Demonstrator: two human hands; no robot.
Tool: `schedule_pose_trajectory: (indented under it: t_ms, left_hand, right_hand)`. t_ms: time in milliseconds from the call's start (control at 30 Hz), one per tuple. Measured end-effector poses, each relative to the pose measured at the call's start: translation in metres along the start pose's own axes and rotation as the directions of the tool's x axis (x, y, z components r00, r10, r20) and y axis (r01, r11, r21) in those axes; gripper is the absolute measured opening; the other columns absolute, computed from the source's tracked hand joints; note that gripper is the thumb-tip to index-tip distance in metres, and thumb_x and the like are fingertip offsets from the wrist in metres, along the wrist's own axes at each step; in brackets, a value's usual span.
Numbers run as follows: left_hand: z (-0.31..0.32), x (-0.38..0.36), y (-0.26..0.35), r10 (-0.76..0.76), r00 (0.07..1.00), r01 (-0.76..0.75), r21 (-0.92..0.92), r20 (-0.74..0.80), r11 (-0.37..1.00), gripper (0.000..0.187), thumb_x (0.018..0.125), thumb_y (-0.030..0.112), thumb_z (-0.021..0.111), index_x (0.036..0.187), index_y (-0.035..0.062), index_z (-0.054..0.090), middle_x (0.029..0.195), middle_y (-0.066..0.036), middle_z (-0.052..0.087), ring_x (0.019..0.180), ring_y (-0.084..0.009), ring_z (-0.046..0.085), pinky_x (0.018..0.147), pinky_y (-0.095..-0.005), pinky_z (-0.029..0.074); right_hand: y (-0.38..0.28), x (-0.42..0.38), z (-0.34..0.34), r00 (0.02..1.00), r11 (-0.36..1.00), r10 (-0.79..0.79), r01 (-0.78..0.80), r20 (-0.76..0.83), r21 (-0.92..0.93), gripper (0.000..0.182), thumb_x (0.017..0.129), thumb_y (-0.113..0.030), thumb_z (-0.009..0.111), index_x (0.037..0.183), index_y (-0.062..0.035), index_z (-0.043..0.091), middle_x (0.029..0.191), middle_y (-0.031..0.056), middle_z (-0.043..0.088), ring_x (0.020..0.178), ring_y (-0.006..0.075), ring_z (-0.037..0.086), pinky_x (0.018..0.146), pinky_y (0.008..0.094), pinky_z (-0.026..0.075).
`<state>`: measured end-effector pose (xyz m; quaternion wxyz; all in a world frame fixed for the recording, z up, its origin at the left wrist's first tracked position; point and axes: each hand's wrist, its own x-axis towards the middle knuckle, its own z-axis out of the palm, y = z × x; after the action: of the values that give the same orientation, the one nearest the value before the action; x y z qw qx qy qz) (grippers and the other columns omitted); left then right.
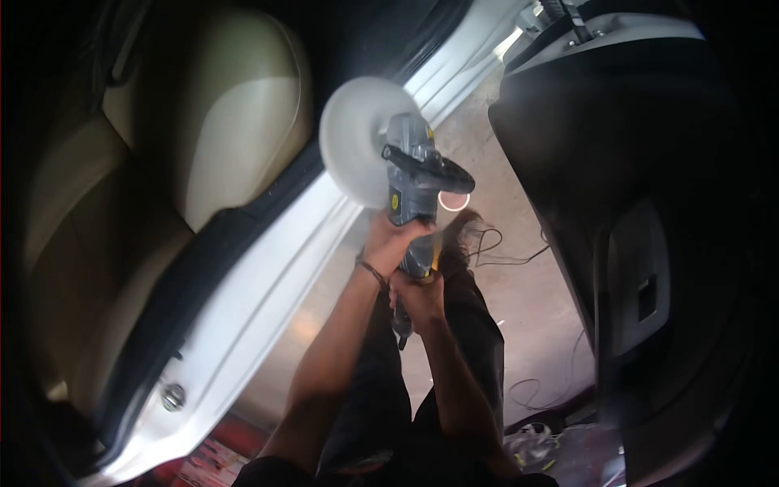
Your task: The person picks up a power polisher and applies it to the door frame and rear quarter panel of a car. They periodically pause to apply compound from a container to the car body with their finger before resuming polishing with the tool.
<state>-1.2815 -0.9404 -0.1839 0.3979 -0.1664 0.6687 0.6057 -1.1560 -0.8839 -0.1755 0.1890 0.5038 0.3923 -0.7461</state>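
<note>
A dark grey electric polisher (411,195) with a round, pale polishing pad (353,142) is held in front of me. My left hand (398,240) is wrapped round the body behind the polisher's head. Lower down, my right hand (418,301) grips the rear end, where the tail of the tool shows below the fingers. The black side handle (450,174) juts to the right with neither hand on it. The pad's face is toward the car's white door sill (268,272), and its lower edge overlaps the sill in this view.
On the left, a beige car seat (243,122) lies beyond the black door seal (174,292). The open dark door (625,146) stands on the right. A thin cable (515,261) loops over the concrete floor (479,134) near my foot. Plastic wrapping (568,450) sits at the lower right.
</note>
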Motion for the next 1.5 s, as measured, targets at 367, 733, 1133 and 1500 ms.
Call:
schedule_pose_trajectory:
  t_ms: [367, 733, 1133, 1500]
  left_hand:
    - [-0.057, 0.015, 0.051, -0.055, 0.993, -0.003, 0.478, 0.107, 0.878, 0.059, 0.075, 0.034, 0.093, 0.117, -0.0032, 0.074, 0.104, -0.017, 0.081, 0.096, -0.0280, 0.079, 0.090, -0.0391, 0.061]
    - [-0.060, 0.026, 0.074, -0.008, 0.989, -0.095, 0.673, 0.148, 0.733, 0.056, 0.075, 0.031, 0.091, 0.118, -0.0025, 0.075, 0.104, -0.014, 0.081, 0.098, -0.0239, 0.079, 0.092, -0.0361, 0.061]
    - [-0.064, 0.045, 0.066, 0.006, 0.980, -0.129, 0.615, 0.197, 0.778, 0.071, 0.071, 0.043, 0.092, 0.118, -0.0061, 0.073, 0.106, -0.021, 0.082, 0.101, -0.0331, 0.081, 0.093, -0.0397, 0.062]
    - [-0.036, 0.067, 0.082, -0.124, 0.972, -0.010, 0.557, 0.202, 0.830, 0.053, 0.075, 0.029, 0.092, 0.116, -0.0015, 0.077, 0.105, -0.014, 0.081, 0.098, -0.0246, 0.078, 0.091, -0.0367, 0.060]
  right_hand:
    - [0.052, 0.008, 0.100, 0.990, 0.705, 0.023, -0.115, 0.140, 0.700, 0.012, 0.097, -0.013, 0.074, 0.097, -0.0017, 0.070, 0.076, 0.0076, 0.066, 0.059, 0.0189, 0.065, 0.055, 0.0355, 0.055]
    - [0.033, 0.018, 0.127, 0.989, 0.635, -0.106, -0.009, 0.099, 0.772, 0.019, 0.101, -0.021, 0.075, 0.099, -0.0036, 0.068, 0.077, 0.0060, 0.065, 0.061, 0.0179, 0.065, 0.055, 0.0351, 0.055]
    - [0.029, 0.021, 0.123, 0.998, 0.676, -0.005, -0.045, 0.065, 0.736, 0.015, 0.099, -0.018, 0.075, 0.098, -0.0043, 0.070, 0.078, 0.0058, 0.066, 0.060, 0.0186, 0.066, 0.055, 0.0351, 0.055]
    - [-0.004, 0.035, 0.110, 0.998, 0.693, 0.055, -0.051, 0.018, 0.719, 0.014, 0.098, -0.016, 0.075, 0.095, -0.0033, 0.070, 0.076, 0.0057, 0.065, 0.060, 0.0186, 0.066, 0.053, 0.0345, 0.055]
